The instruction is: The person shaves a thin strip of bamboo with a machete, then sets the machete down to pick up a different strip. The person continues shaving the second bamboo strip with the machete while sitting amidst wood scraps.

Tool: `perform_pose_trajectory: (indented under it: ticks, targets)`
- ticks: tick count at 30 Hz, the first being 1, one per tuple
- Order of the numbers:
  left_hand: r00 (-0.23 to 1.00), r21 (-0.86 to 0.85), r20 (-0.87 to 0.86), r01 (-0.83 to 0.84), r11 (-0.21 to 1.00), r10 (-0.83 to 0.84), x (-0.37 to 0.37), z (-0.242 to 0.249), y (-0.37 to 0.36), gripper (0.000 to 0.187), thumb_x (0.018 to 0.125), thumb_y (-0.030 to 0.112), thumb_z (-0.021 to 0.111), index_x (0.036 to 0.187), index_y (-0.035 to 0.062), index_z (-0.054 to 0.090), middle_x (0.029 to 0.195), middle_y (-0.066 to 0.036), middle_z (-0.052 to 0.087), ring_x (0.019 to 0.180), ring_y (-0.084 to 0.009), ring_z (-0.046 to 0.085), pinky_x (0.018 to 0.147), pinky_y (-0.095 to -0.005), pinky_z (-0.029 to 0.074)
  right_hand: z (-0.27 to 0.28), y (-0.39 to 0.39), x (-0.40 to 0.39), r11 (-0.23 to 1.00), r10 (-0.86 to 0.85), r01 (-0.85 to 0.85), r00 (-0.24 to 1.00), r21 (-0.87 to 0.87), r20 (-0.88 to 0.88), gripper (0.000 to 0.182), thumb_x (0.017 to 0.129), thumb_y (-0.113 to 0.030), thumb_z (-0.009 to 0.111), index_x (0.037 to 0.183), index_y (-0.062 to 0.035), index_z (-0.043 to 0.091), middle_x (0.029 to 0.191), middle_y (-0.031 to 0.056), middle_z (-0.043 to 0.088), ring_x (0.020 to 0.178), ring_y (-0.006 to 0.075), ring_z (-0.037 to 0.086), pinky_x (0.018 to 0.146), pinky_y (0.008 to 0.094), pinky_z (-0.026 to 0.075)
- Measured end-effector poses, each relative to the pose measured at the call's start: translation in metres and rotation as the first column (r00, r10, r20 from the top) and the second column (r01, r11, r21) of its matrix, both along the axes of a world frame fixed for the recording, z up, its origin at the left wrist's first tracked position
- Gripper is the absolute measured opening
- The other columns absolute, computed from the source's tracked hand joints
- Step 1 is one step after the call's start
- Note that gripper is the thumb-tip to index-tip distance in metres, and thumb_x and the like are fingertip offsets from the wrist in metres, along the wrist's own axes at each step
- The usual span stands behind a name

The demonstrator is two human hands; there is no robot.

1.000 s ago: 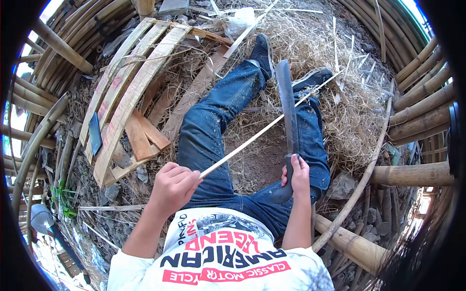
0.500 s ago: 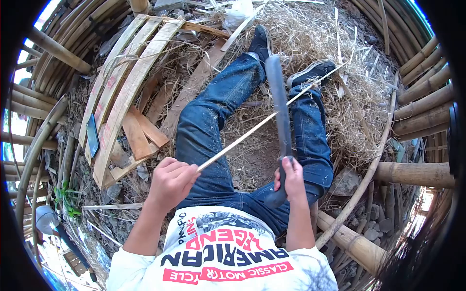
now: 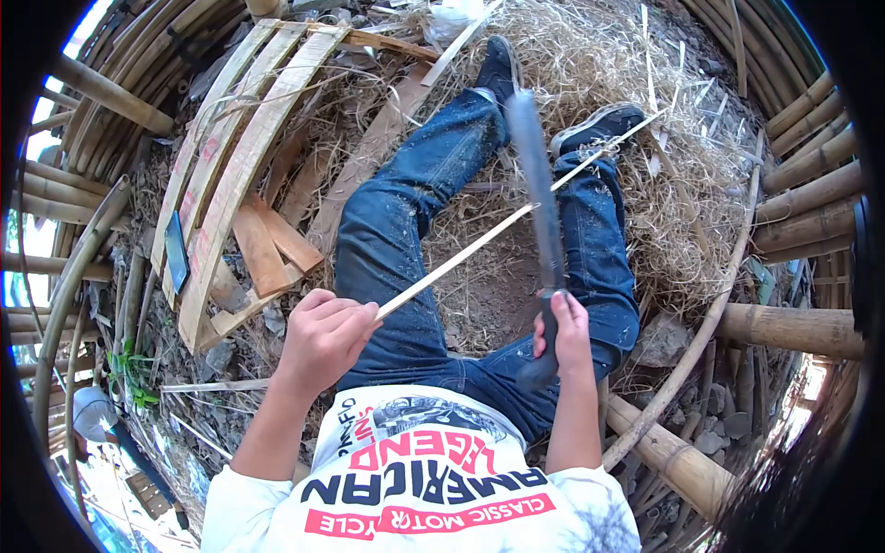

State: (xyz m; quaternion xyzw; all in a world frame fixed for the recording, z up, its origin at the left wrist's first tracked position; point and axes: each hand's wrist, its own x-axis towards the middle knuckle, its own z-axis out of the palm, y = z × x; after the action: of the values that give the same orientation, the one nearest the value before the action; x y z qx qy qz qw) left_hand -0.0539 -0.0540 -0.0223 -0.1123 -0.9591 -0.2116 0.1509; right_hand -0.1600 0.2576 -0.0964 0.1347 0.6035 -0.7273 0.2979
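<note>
My left hand [image 3: 324, 339] is closed round the near end of a thin bamboo strip [image 3: 456, 262], which slants up and to the right across my lap. My right hand [image 3: 564, 334] grips the dark handle of a machete [image 3: 536, 189], its long blade pointing away from me. The blade crosses over the strip near mid-length, slightly blurred. Beyond the blade, the strip's far end passes over my right shin near the shoe [image 3: 597, 127]. My jeans-clad legs [image 3: 387, 217] are spread on either side of bare soil.
Pale shavings [image 3: 590, 69] pile up around my feet. A slatted wooden pallet [image 3: 241, 170] leans at the left, with a phone-like dark slab [image 3: 176, 251] on it and wood offcuts [image 3: 261, 253] beside it. Thick bamboo poles [image 3: 788, 327] line the right side.
The machete and my right hand have shifted slightly right. The strip has moved a little the same way, with both grips kept.
</note>
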Motion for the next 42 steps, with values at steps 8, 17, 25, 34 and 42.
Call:
perform_pose_trajectory:
  ticks: [8, 17, 25, 34, 42]
  targets:
    - [1.000, 0.005, -0.010, -0.009, 1.000, 0.009, -0.004, -0.003, -0.003, 0.015, 0.076, 0.009, 0.076, 0.088, 0.0046, 0.067, 0.073, -0.003, 0.067, 0.069, -0.0166, 0.067, 0.064, -0.0309, 0.046, 0.003, -0.014, 0.024, 0.997, 0.076, -0.076, 0.997, 0.008, -0.027, 0.030, 0.101, -0.033, 0.052, 0.102, -0.0029, 0.055, 0.060, 0.0056, 0.055, 0.040, 0.0115, 0.050, 0.037, 0.0262, 0.042]
    - [1.000, -0.009, 0.009, -0.019, 1.000, 0.019, 0.000, -0.008, -0.007, 0.015, 0.078, 0.009, 0.075, 0.089, 0.0043, 0.067, 0.073, -0.004, 0.069, 0.069, -0.0164, 0.067, 0.065, -0.0313, 0.048, 0.004, -0.020, 0.041, 0.990, 0.137, -0.137, 0.990, -0.014, -0.006, 0.036, 0.100, -0.037, 0.052, 0.108, -0.0024, 0.052, 0.060, 0.0045, 0.052, 0.039, 0.0117, 0.049, 0.035, 0.0258, 0.041]
    - [0.998, 0.029, 0.038, -0.052, 0.998, 0.051, 0.000, -0.013, -0.003, 0.015, 0.074, 0.007, 0.076, 0.087, 0.0040, 0.068, 0.076, -0.005, 0.070, 0.069, -0.0190, 0.068, 0.065, -0.0326, 0.048, 0.004, -0.034, 0.057, 0.987, 0.162, -0.162, 0.986, 0.006, -0.029, 0.034, 0.101, -0.037, 0.050, 0.106, -0.0039, 0.053, 0.059, 0.0055, 0.052, 0.040, 0.0124, 0.049, 0.036, 0.0260, 0.042]
    - [0.999, 0.026, 0.018, -0.044, 0.999, 0.043, -0.002, -0.012, -0.004, 0.015, 0.075, 0.008, 0.076, 0.088, 0.0044, 0.069, 0.075, -0.005, 0.070, 0.068, -0.0186, 0.067, 0.064, -0.0325, 0.047, 0.009, -0.033, 0.059, 0.981, 0.190, -0.188, 0.979, 0.036, -0.073, 0.033, 0.100, -0.035, 0.052, 0.106, -0.0024, 0.050, 0.059, 0.0054, 0.052, 0.040, 0.0114, 0.049, 0.036, 0.0250, 0.041]
    - [0.999, 0.021, -0.008, -0.035, 0.999, 0.035, -0.001, -0.013, -0.007, 0.016, 0.077, 0.009, 0.076, 0.090, 0.0066, 0.069, 0.069, -0.002, 0.067, 0.065, -0.0158, 0.066, 0.061, -0.0289, 0.046, 0.005, -0.032, 0.063, 0.980, 0.197, -0.195, 0.979, 0.039, -0.047, 0.034, 0.101, -0.036, 0.050, 0.106, -0.0027, 0.051, 0.059, 0.0054, 0.052, 0.040, 0.0131, 0.050, 0.036, 0.0262, 0.041]
